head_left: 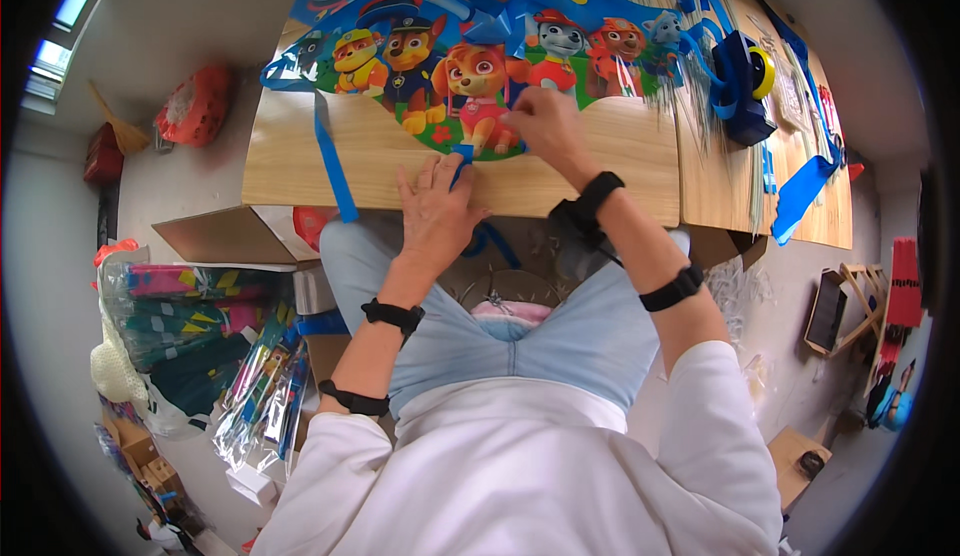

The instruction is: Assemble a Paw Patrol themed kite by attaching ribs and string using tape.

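A large sheet printed with cartoon dogs [410, 56] lies on the wooden table, its rounded lower tip pointing toward me. My left hand [435, 206] rests at the table's front edge with its fingers spread, beside a short blue strip [463, 152] at that tip. The strip lies between its index finger and thumb. Above the sheet's lower part, my right hand [552, 131] is closed, fingertips pinched together close to the print; what they hold, if anything, is hidden. A blue ribbon [333, 161] hangs from the sheet's left side over the table edge.
On the table's right are a blue tape dispenser [740, 91] with a yellow core, bundled thin clear sticks [705, 141] and blue fabric [803, 196]. Packed colourful goods [200, 316] fill the floor at left. A broom [118, 121] and a red bag [193, 106] stand behind.
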A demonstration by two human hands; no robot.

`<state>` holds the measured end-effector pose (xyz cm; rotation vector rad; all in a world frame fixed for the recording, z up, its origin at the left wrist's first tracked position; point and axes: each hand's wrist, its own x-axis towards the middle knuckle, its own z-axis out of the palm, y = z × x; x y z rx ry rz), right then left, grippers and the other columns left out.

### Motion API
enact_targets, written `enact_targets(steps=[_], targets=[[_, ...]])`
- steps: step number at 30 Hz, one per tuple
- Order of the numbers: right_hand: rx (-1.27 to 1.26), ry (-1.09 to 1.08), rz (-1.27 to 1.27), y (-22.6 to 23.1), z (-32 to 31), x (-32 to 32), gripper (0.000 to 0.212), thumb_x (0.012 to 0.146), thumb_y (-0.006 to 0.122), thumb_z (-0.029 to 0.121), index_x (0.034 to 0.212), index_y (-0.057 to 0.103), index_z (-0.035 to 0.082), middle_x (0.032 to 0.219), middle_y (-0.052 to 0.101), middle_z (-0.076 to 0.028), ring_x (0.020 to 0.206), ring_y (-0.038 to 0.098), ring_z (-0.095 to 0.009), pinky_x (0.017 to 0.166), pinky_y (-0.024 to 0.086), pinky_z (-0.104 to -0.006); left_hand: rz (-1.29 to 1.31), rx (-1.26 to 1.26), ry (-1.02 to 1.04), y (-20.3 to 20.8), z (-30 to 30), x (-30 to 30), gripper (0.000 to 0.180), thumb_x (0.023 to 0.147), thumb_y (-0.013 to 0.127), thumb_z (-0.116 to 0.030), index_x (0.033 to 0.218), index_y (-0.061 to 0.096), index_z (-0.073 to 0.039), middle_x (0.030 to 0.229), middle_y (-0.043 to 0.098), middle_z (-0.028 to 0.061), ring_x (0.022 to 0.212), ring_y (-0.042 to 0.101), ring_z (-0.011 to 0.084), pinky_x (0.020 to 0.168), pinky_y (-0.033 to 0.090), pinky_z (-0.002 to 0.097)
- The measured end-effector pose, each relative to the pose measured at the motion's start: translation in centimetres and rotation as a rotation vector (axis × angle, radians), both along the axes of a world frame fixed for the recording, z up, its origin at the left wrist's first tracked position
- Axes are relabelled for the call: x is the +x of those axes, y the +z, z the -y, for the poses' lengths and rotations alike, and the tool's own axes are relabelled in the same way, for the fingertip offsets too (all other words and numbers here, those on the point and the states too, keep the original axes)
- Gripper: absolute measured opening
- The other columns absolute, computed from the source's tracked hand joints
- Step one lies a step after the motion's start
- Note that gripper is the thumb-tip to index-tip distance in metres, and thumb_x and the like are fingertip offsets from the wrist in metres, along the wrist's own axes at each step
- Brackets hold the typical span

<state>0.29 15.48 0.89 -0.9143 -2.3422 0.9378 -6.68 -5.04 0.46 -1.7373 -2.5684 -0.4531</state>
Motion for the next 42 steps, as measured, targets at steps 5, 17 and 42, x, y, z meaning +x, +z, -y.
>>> enact_targets(steps=[5, 17, 42], targets=[[0.103, -0.638, -0.012, 2.6, -10.3, 15.2, 0.033, 0.076, 0.075, 0.029, 0.094, 0.067, 0.002, 0.074, 0.069, -0.013, 0.075, 0.068, -0.026, 0.070, 0.052, -0.0378, -0.040, -0.034, -0.025, 0.1, -0.8, 0.3, 0.057, 0.077, 0.076, -0.031, 0.125, 0.059, -0.006, 0.141, 0.043, 0.0063, 0.134, 0.035, 0.0303, 0.110, 0.020, 0.0650], [-0.433, -1.023, -0.318, 5.4, -21.3, 28.3, 0.028, 0.088, 0.066, 0.023, 0.104, 0.065, 0.000, 0.089, 0.068, -0.015, 0.063, 0.067, -0.024, 0.052, 0.054, -0.0338, -0.020, -0.107, -0.080, 0.5, -0.5, 0.1, 0.059, 0.079, 0.074, -0.030, 0.128, 0.056, -0.002, 0.139, 0.047, 0.0085, 0.131, 0.039, 0.0318, 0.111, 0.017, 0.0646], [-0.613, -0.653, -0.493, 5.4, -21.9, 30.6, 0.025, 0.085, 0.066, 0.023, 0.098, 0.065, 0.001, 0.098, 0.064, -0.011, 0.076, 0.067, -0.028, 0.066, 0.052, -0.0484, 0.025, -0.110, -0.055, 0.5, -0.9, 0.1, 0.058, 0.077, 0.075, -0.026, 0.128, 0.057, -0.005, 0.140, 0.048, 0.0090, 0.131, 0.040, 0.0324, 0.110, 0.022, 0.0617]])
